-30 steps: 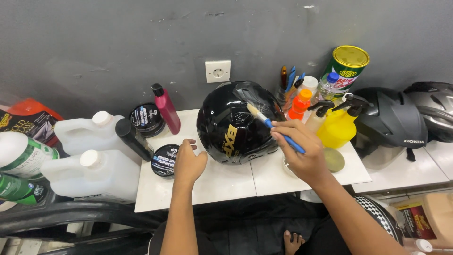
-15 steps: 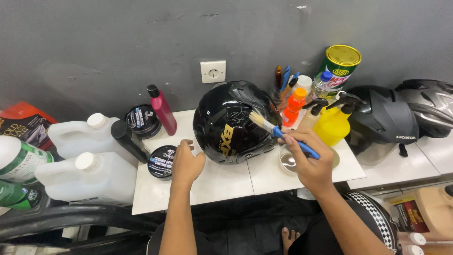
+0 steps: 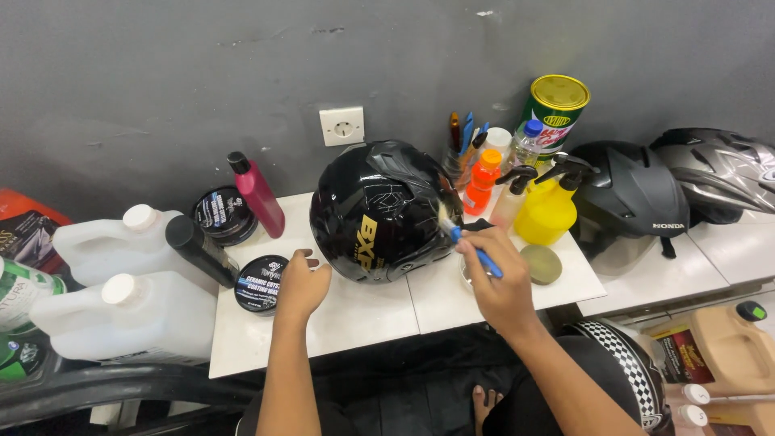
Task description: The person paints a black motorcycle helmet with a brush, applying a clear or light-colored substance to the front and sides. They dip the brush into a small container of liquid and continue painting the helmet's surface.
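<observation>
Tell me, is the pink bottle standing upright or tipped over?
Upright but leaning: the pink bottle stands on the white table, black cap uppermost, tilted left.

right hand (image 3: 502, 284): grip on blue-handled brush (image 3: 467, 242) — bristles against glossy black helmet (image 3: 379, 211)
left hand (image 3: 300, 284): resting on white worktop (image 3: 363, 311)

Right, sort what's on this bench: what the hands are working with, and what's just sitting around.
In use:
black helmet
blue brush in right hand
left hand, resting by the wax tin

Lying about:
white jugs
pink bottle
yellow sprayer
orange bottle
green can
grey helmets
</observation>
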